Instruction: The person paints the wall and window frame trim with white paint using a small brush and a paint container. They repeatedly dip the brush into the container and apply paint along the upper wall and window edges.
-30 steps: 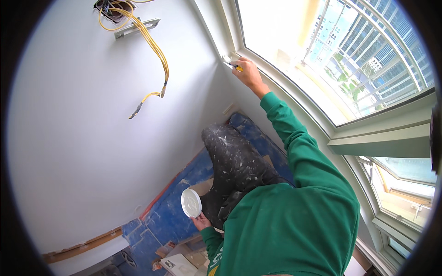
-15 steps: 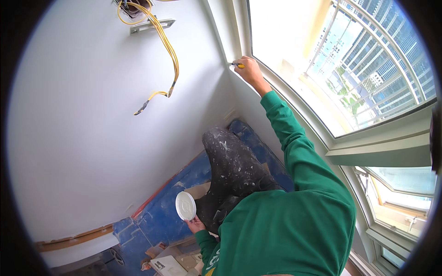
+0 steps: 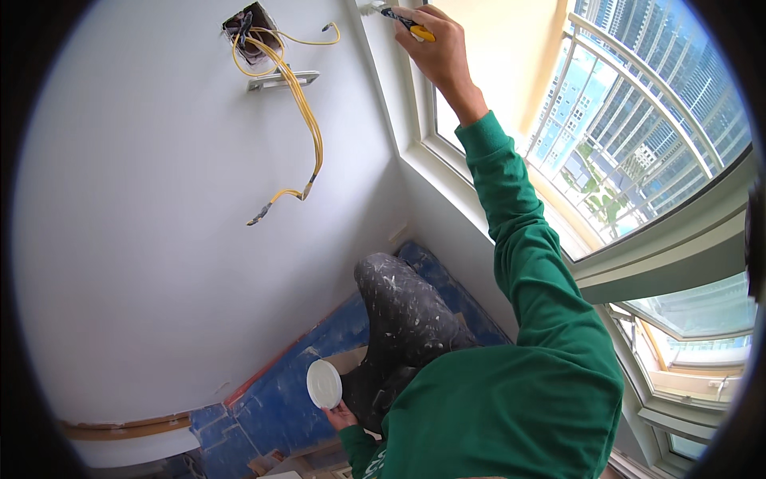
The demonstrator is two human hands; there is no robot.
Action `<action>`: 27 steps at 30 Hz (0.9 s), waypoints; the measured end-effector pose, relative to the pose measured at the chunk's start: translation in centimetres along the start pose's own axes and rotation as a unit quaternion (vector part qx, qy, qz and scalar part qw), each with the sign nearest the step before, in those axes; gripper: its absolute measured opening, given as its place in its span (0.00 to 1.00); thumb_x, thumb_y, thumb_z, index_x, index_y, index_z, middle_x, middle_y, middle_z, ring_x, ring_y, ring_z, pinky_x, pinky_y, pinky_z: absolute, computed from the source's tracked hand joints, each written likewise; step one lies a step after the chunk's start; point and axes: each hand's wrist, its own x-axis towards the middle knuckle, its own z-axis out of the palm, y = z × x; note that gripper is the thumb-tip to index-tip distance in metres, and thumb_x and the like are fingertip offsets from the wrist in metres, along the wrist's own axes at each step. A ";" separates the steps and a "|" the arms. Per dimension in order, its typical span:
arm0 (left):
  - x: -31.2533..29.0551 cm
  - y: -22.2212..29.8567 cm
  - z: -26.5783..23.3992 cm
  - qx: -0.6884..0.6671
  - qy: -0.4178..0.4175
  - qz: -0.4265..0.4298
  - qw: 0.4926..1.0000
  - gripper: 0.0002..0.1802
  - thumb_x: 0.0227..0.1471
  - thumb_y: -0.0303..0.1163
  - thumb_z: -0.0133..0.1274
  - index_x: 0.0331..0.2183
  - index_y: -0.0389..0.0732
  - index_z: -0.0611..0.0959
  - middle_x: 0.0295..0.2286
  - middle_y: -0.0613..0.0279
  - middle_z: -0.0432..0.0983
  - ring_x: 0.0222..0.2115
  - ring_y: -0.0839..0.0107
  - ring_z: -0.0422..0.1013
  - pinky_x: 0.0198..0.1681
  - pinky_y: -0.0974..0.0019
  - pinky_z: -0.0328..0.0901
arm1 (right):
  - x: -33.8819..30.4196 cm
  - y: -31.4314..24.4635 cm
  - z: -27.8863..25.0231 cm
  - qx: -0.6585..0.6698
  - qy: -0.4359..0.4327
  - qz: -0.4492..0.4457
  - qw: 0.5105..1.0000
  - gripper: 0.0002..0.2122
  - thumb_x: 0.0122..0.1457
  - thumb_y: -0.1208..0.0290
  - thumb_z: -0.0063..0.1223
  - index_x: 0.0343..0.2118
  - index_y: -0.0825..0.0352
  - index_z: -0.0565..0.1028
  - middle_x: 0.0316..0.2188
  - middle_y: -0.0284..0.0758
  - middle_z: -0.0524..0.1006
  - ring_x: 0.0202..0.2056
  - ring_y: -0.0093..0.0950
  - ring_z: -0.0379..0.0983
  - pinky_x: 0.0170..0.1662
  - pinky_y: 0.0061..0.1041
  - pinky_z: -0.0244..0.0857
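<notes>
The right hand [image 3: 444, 52] is up high, with its fingers closed around a small brush [image 3: 396, 15]. The brush has a black and yellow handle and pale hairs. Its tip is by the pale window frame [image 3: 388, 80], but I cannot tell if it touches. The left hand [image 3: 341, 417] is down low, holding a round white lid [image 3: 325, 384] by its bottom edge. The flat side of the lid faces up toward the camera.

Both arms wear green sleeves [image 3: 523, 239]. Dark pants [image 3: 411, 311] with white spots show next to the lid. Under them is a blue floor cover [image 3: 275, 379].

On the left is a big, pale wall [image 3: 152, 207]. Near its top is a square hole [image 3: 254, 33] with yellow wires [image 3: 307, 124] coming out and hanging down. A thin pale plate [image 3: 285, 81] sits just below the hole, behind the wires. On the right, past the glass, I see a curved railing [image 3: 650, 68] and tall buildings [image 3: 694, 48].
</notes>
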 end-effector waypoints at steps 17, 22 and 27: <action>2.3 -0.8 -2.4 -0.001 -0.025 -0.003 1.000 0.29 0.62 0.48 0.42 0.56 0.37 0.66 0.52 0.53 0.67 0.52 0.60 0.66 0.57 0.61 0.64 | -3.3 1.1 0.0 -0.044 -0.180 0.058 0.981 0.08 0.50 0.74 0.58 0.33 0.70 0.81 0.28 0.42 0.77 0.30 0.40 0.75 0.38 0.34 0.70; 2.2 -0.7 -2.4 -0.013 -0.018 -0.002 1.000 0.29 0.62 0.48 0.42 0.56 0.37 0.66 0.52 0.52 0.68 0.52 0.59 0.66 0.57 0.61 0.64 | -1.8 -0.6 -1.4 0.007 0.012 -0.054 0.998 0.11 0.52 0.76 0.58 0.40 0.69 0.79 0.31 0.37 0.76 0.28 0.34 0.73 0.35 0.30 0.70; 2.6 -0.6 -2.7 0.010 -0.045 -0.001 0.999 0.29 0.63 0.47 0.41 0.57 0.38 0.65 0.53 0.53 0.66 0.53 0.60 0.65 0.58 0.61 0.63 | -14.1 2.8 -0.8 -0.029 -0.124 0.082 0.988 0.13 0.51 0.76 0.59 0.41 0.68 0.79 0.31 0.38 0.76 0.32 0.35 0.73 0.36 0.33 0.69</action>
